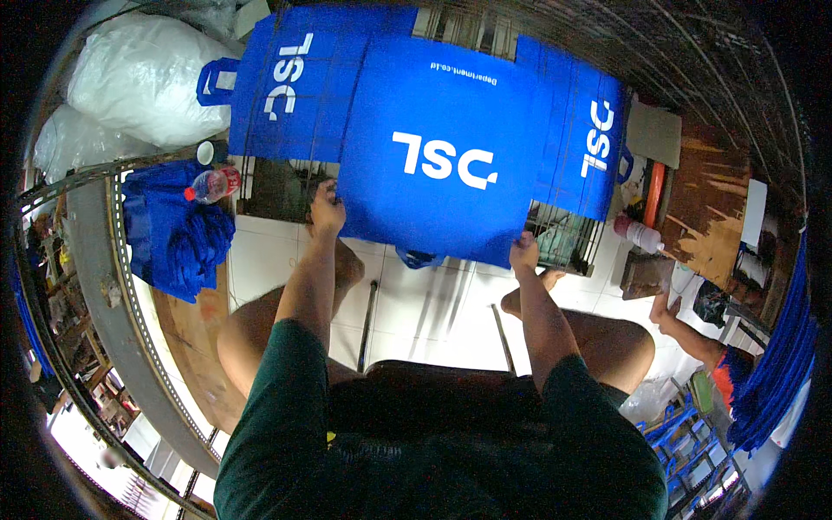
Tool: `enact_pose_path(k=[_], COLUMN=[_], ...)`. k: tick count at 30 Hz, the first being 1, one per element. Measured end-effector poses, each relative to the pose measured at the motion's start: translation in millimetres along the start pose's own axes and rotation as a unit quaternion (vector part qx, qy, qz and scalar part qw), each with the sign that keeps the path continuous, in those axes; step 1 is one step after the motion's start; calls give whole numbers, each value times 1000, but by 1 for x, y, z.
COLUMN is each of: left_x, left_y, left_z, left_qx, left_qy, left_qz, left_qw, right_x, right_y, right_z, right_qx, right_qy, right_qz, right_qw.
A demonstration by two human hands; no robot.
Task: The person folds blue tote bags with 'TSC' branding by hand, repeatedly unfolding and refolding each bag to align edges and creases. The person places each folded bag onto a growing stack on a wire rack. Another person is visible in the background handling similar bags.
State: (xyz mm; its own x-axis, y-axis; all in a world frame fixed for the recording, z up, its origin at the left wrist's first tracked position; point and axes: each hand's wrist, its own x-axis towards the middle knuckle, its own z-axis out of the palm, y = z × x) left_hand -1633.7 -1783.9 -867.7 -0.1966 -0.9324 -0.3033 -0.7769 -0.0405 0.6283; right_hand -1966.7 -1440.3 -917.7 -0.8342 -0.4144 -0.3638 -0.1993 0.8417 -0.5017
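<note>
"Wondering how far along this is getting. Anyone following?"

"Sort of! Thin wires are crossing the left-side tote (260,56) and the right-side tote (568,121), so I'm guessing those two are already lying in the wire rack (593,251). The middle blue tote bag (438,195) is spreading between them, apparently on top. It isn't being released yet: the left hand (327,212) is gripping its near left edge, and the right hand (523,253) is pinching its near right corner. Whatever else is remaining, can't tell."

"How's it looking?"

"Pretty flat and smooth, tbh. Bright blue, white lettering showing upside down to the wearer, loop handle (420,258) poking out underneath the near edge."
</note>
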Motion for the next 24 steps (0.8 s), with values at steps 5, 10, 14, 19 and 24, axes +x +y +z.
enact_pose_path(k=[5,10,14,19,24], left_x=[5,5,6,1,-1], left_y=[4,2,11,20,9], left_z=[-1,-1,-1,-6,-4], left_qx=[26,9,24,51,64], left_qy=[2,19,9,-15,-19], left_qz=[-44,-13,-22,-43,-44], left_qw=[999,1000,999,998,997], right_x=[9,16,25,18,17], right_y=[-10,-27,-21,-22,-8], right_z=[-6,-22,-23,-27,-19], right_qx=[33,-11,32,-20,-43], right_qy=[-32,-63,-68,-88,-74], right_qz=[25,33,7,14,14], right_qw=[999,997,997,996,996])
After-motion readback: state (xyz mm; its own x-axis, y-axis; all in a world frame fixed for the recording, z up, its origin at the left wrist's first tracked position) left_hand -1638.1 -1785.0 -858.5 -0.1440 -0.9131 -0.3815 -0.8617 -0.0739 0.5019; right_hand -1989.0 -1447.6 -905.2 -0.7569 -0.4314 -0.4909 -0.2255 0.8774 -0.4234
